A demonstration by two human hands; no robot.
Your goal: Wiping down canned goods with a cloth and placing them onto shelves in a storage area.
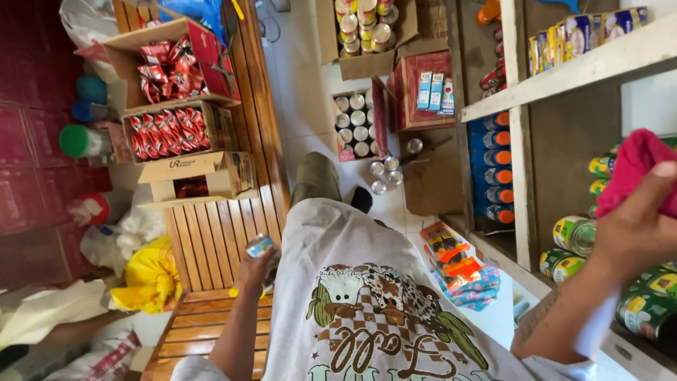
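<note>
Gripping a small can (259, 245) low at left over the wooden bench (211, 240), the left hand (255, 268) waits while the right hand (635, 226) clutches a pink cloth (631, 169) against the shelf's cans (575, 234), seemingly mid-wipe, needing steady strokes.

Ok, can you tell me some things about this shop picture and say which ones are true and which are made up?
1. The left hand holds a small can. True.
2. The right hand holds a blue sponge. False: it grips a pink cloth.
3. Red packets fill open boxes on the wooden bench. True.
4. The cans on the shelf by the right hand are stacked upright. False: they lie on their sides.
</note>
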